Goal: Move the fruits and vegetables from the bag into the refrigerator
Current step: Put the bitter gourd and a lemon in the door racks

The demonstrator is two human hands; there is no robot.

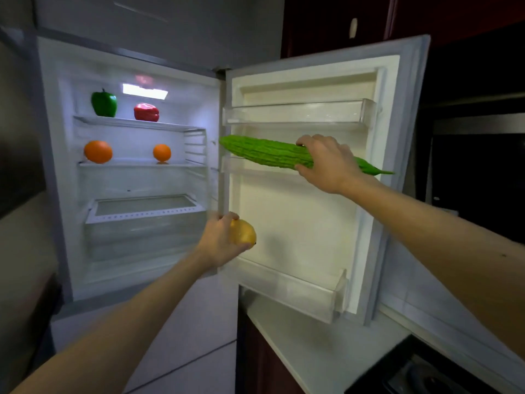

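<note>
The refrigerator (199, 95) stands open with its door (298, 223) swung to the right. My right hand (326, 163) grips a long bumpy green bitter gourd (264, 152), held level in front of the door's middle rack. My left hand (218, 243) holds a yellow lemon (245, 231) low, between the cabinet and the door. On the top shelf stand a green bell pepper (104, 103) and a red bell pepper (146, 112). Two oranges, a larger one (98, 151) and a smaller one (162, 152), rest on the shelf below. No bag is in view.
A clear crisper drawer (142, 223) sits under the lower shelf. The door has an upper rack (298, 113) and a bottom rack (298, 291). A white counter (312, 345) runs below the door, with a dark stove (420, 373) at the right.
</note>
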